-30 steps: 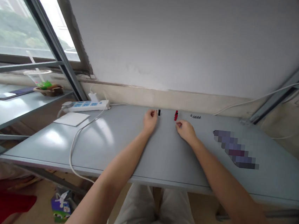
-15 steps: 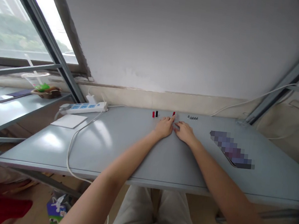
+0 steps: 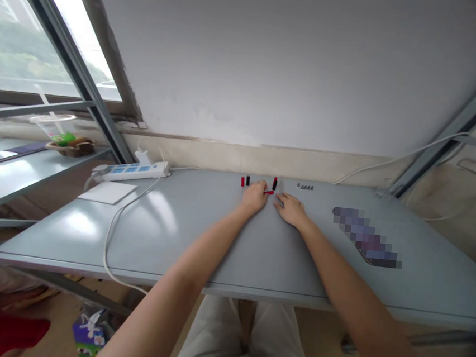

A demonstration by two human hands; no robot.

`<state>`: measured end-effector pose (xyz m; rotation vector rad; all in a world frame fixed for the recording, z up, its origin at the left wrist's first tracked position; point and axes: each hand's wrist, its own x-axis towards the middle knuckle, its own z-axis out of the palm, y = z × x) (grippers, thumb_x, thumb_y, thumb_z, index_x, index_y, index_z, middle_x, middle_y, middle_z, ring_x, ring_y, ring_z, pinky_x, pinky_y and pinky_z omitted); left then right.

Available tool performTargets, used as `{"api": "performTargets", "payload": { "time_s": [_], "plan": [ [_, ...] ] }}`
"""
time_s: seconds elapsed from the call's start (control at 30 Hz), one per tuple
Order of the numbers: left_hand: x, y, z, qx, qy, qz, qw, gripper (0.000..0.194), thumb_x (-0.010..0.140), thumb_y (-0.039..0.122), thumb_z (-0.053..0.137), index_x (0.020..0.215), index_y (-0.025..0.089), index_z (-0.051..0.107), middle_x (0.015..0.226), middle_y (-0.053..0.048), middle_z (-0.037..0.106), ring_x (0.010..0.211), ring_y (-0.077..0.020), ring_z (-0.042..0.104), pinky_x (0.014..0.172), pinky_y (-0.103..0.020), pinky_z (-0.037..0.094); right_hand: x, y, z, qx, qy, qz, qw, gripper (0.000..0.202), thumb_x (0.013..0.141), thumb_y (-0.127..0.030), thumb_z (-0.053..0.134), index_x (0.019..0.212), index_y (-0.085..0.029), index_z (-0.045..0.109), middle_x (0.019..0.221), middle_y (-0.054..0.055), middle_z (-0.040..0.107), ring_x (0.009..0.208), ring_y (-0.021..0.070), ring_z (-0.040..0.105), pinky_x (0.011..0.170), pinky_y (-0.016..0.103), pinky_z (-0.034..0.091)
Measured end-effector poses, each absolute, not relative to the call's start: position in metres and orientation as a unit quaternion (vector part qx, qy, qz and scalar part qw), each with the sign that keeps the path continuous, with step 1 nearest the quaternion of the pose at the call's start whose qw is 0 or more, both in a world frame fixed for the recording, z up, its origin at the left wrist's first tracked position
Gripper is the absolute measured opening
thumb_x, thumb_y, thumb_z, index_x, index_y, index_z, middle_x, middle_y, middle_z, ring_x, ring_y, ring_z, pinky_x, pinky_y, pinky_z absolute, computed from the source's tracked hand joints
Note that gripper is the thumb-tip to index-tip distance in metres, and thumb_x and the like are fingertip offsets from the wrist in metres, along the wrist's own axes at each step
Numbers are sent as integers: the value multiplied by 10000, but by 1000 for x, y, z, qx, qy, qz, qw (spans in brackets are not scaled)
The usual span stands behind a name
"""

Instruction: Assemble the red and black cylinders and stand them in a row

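My left hand (image 3: 255, 196) is closed, and a small red stick-like piece (image 3: 268, 192) pokes out from its fingers toward the right. Just beyond that hand, a short red cylinder (image 3: 242, 181) and a black cylinder (image 3: 248, 180) stand side by side. Between my hands and slightly farther back is an upright red-and-black cylinder (image 3: 275, 183). My right hand (image 3: 290, 209) rests on the desk with its fingers apart and nothing visible in them, close to the red piece. Several small grey pieces (image 3: 305, 187) sit in a row behind it.
A phone-like slab (image 3: 364, 238), blurred out, lies on the grey desk (image 3: 272, 260) at right. On the left are a power strip (image 3: 137, 171), a white flat square (image 3: 107, 192) and a trailing white cable (image 3: 108, 239). A plastic cup (image 3: 58, 123) stands on the neighbouring desk.
My left hand has drawn back left from the red-and-black cylinder, and the red piece now shows at its fingers. My right hand has stayed nearly still.
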<state>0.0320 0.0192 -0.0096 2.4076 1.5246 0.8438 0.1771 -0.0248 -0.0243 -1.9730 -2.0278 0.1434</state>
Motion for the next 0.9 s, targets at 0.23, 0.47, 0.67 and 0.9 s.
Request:
{"api": "performTargets", "payload": {
  "time_s": [0.23,0.47,0.67,0.9],
  "plan": [
    [34,22,-14,806,513,281,87,117,799,156,485,870,188,573,968,-95,620,922,-207,546,829,-322,419,177,-23,-27,-688,-707,46,157,476,902,-420,335,1306,-207,467,1396,110,399,1274,261,342,1027,480,239],
    [25,24,-12,787,515,310,140,73,756,116,543,746,174,586,891,-97,629,887,-201,562,857,-342,413,177,-19,-28,-697,-697,43,161,468,893,-428,350,1294,-227,484,1384,98,417,1266,266,348,1026,469,242],
    [11,20,-19,708,536,385,252,73,696,110,613,661,166,583,715,-55,622,692,-162,553,747,-319,447,173,-22,-26,-688,-701,43,181,433,889,-387,369,1249,-199,520,1346,105,454,1222,285,385,1002,469,272],
    [5,6,-13,670,511,451,294,50,714,132,596,736,149,637,718,-52,628,629,-132,530,668,-288,444,168,-22,-17,-637,-677,75,360,226,839,-253,421,992,-171,566,996,100,617,907,191,567,818,316,421]
  ]
}}
